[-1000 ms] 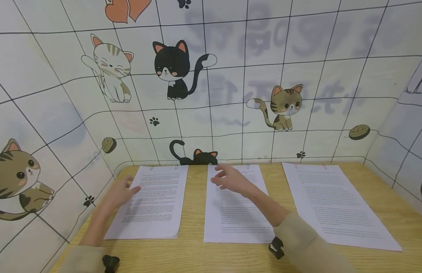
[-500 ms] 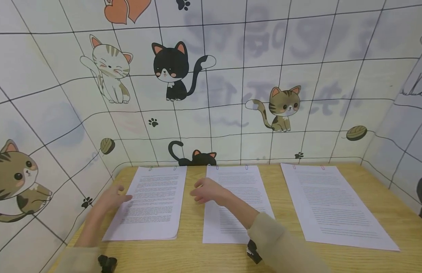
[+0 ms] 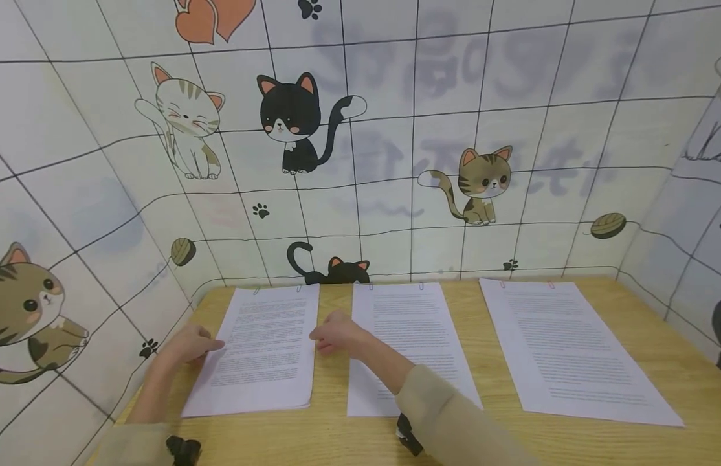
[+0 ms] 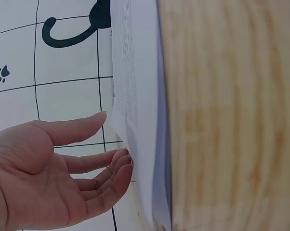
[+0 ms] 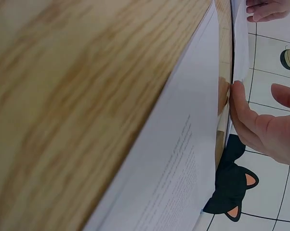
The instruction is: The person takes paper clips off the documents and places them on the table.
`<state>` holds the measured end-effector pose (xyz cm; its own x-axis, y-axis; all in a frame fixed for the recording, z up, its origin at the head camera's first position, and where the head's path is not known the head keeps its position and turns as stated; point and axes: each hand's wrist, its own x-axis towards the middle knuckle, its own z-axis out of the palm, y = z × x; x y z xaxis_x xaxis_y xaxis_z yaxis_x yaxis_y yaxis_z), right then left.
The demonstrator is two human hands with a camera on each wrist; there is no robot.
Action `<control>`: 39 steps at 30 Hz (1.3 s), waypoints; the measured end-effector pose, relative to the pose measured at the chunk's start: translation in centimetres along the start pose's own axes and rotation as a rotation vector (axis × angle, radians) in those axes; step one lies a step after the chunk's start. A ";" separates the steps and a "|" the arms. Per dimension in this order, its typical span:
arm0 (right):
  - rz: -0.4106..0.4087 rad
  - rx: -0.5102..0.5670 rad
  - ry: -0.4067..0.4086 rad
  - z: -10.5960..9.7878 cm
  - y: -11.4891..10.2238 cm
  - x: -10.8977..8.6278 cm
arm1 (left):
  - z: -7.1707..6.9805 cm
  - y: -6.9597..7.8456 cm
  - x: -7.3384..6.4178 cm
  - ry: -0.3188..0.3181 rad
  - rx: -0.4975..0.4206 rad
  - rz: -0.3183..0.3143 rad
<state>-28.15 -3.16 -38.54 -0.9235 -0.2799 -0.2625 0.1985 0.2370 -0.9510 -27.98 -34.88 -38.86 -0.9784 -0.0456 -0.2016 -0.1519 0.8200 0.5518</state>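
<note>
At the left of the table lies a stack of printed paper [image 3: 267,343] with paper clips at its top edge. My left hand [image 3: 188,344] is at its left edge; in the left wrist view the bent fingers [image 4: 111,185] touch the paper's side, while the thumb stands apart from them. On the opposite side, my right hand [image 3: 340,333] is at the stack's right edge. The right wrist view has its fingers [image 5: 243,113] against that edge, thumb spread away. My right forearm crosses over the middle stack of printed paper [image 3: 404,323] and hides part of it.
To the right lies another clipped stack of printed paper [image 3: 576,349]. All the papers lie on a wooden table [image 3: 267,443]. A white wall covering [image 3: 389,213] with cat drawings rises behind the table and along its sides.
My right hand has moved left and down from above the middle stack to the left stack's right edge. My left hand has come down to the left edge. The left stack has shifted slightly.
</note>
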 end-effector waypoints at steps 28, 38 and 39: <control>0.080 0.057 -0.001 0.4 0.3 1.0 | 0.5 -0.6 0.2 0.034 -0.150 -0.004; 0.067 0.179 -0.017 0.2 0.6 1.0 | 0.4 -0.3 -0.5 0.027 -0.253 0.024; 0.061 0.177 -0.019 0.2 0.7 1.0 | 0.4 -0.2 -0.6 0.027 -0.255 0.031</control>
<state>-28.89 -3.49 -39.47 -0.9018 -0.2883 -0.3220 0.3102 0.0870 -0.9467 -27.33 -34.83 -39.18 -0.9859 -0.0406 -0.1621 -0.1492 0.6510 0.7443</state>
